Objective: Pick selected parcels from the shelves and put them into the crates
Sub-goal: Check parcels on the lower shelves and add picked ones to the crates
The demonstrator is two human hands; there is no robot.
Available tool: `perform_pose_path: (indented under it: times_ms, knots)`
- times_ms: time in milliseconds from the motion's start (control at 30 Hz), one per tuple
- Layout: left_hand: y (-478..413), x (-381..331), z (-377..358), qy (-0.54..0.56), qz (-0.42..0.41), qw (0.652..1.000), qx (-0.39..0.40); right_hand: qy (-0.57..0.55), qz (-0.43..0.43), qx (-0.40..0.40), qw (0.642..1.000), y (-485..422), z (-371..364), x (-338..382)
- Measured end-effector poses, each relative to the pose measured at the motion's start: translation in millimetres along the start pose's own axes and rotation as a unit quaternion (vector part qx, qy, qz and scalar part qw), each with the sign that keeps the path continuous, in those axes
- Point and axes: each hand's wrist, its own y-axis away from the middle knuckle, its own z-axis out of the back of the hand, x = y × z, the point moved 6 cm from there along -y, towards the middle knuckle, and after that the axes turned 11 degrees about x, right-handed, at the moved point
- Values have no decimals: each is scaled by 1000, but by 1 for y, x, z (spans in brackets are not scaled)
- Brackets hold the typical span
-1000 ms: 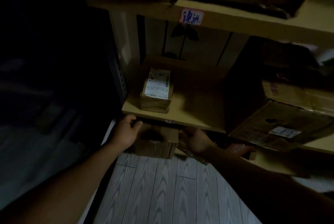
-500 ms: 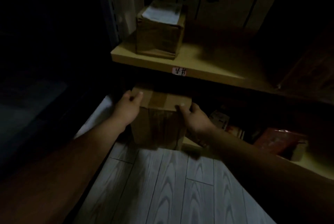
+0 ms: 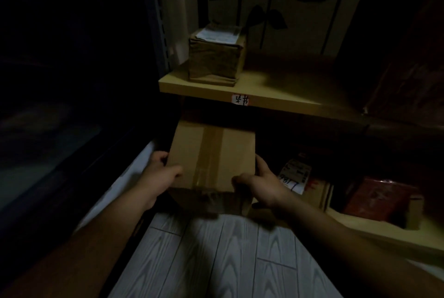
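A taped brown cardboard parcel (image 3: 212, 153) juts out from under the middle shelf board (image 3: 276, 97), its near end past the front of the bottom shelf. My left hand (image 3: 159, 174) grips its left side with the thumb on top. My right hand (image 3: 260, 183) grips its right near corner, thumb on the top face. A second, smaller parcel (image 3: 215, 56) with a white label stands on the middle shelf above. No crate is in view.
On the bottom shelf (image 3: 384, 232) to the right lie a labelled box (image 3: 296, 176) and a red package (image 3: 379, 198). A dark metal shelf post (image 3: 157, 21) and a dark mass fill the left. Grey plank floor (image 3: 216, 254) lies below.
Both hands closed on the lower parcel and drew it forward out of the bottom shelf, so more of its top shows. The view dropped and moved closer.
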Motion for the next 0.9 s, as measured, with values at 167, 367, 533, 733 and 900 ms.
perform_pose_path:
  times_ms: [167,367,533,733,900]
  knots:
    - [19,19,-2,-30,8,996,78,34,-35,24,999,17,-21,-22]
    - [35,27,4,-64,42,992,101,60,-61,-4,996,39,-30,-35]
    - [45,31,-2,-42,12,992,116,49,-7,-20,999,45,-38,-31]
    - [59,32,4,24,-14,999,32,15,80,-95,992,54,-40,-22]
    - [63,44,18,-28,-16,999,-5,12,81,-32,996,56,-54,-32]
